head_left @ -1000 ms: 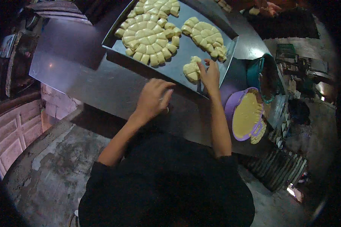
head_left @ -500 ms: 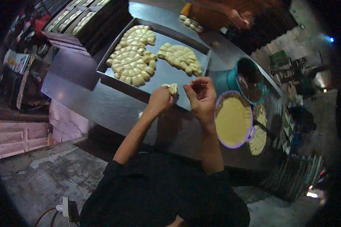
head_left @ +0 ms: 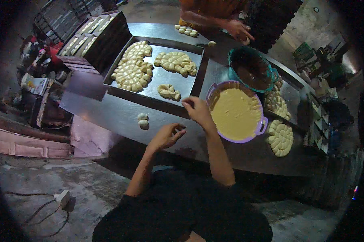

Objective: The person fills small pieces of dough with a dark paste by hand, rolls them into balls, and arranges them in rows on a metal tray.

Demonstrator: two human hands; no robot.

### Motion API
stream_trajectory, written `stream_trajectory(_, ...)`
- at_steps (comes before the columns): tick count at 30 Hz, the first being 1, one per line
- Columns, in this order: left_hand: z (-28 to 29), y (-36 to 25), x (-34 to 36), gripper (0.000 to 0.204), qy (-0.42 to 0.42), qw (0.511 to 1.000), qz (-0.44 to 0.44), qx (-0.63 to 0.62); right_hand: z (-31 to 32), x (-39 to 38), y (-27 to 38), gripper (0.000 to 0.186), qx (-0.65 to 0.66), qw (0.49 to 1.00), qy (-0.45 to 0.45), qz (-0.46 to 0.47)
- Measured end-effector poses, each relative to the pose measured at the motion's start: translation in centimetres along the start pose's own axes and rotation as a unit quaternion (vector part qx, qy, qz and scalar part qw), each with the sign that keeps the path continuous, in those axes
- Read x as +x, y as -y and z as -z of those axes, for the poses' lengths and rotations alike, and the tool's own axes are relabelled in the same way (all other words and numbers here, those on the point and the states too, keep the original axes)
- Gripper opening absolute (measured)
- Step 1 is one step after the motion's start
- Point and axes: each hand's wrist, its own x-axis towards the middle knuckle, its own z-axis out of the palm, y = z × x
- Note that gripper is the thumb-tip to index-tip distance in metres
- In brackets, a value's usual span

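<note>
A large metal tray (head_left: 107, 85) on the steel table holds rings of pale, shaped dough. Flower-like dough (head_left: 132, 76) fills its left side, with another cluster (head_left: 176, 62) at the far right. Near the front rim lies a small curled dough piece (head_left: 168, 92), touched by neither hand. My right hand (head_left: 199, 113) is by the tray's near right corner, thumb and fingertips pinched together; whether anything is between them cannot be seen. Over the table's near edge is my left hand (head_left: 167, 137), fingers loosely curved and apart, holding nothing. Two small dough balls (head_left: 142, 121) sit to its left.
At my right stand a purple-rimmed basin (head_left: 236, 113) of yellow mixture and a green tub (head_left: 251, 68). Braided dough (head_left: 280, 138) lies beyond the basin. Stacked loaf pans (head_left: 89, 44) stand far left. Across the table is a co-worker's hand (head_left: 238, 30) near dough balls (head_left: 186, 30).
The dough piece that was at my left hand now lies in the tray. Both hands have drawn back toward me, and my left fingers have loosened. The view has shifted.
</note>
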Motion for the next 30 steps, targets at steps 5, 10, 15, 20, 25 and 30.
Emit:
stream_trajectory(5, 0.5, 0.0, -2.6, 0.031, -0.132, 0.989, 0.045, -0.037, -7.3, 7.2, -5.0, 0.036, -0.295, 0.954, -0.010, -0.045)
stream_trajectory(10, 4.4, 0.3, 0.8, 0.028, -0.250, 0.967, -0.030, 0.030, -10.3, 11.1, -12.0, 0.033, -0.372, 0.927, 0.023, -0.040)
stream_trajectory(15, 5.1, 0.5, 2.5, 0.029, -0.289, 0.953, 0.001, -0.089, -6.7, 10.2, -8.0, 0.031, -0.039, 0.996, 0.070, -0.024)
stream_trajectory(20, 7.0, 0.4, -0.7, 0.037, -0.243, 0.894, 0.049, -0.374, 3.8, 3.0, 9.4, 0.026, 0.235, 0.953, 0.098, 0.166)
stream_trajectory(25, 5.3, -10.5, -2.3, 0.049, -0.035, 0.874, -0.145, -0.463, 11.8, -4.9, 15.2, 0.031, 0.246, 0.951, 0.115, 0.149)
stream_trajectory(30, 1.9, -15.3, -2.7, 0.027, -0.002, 0.914, -0.186, -0.361, 13.3, -9.5, 14.9, 0.041, 0.313, 0.949, -0.025, -0.004)
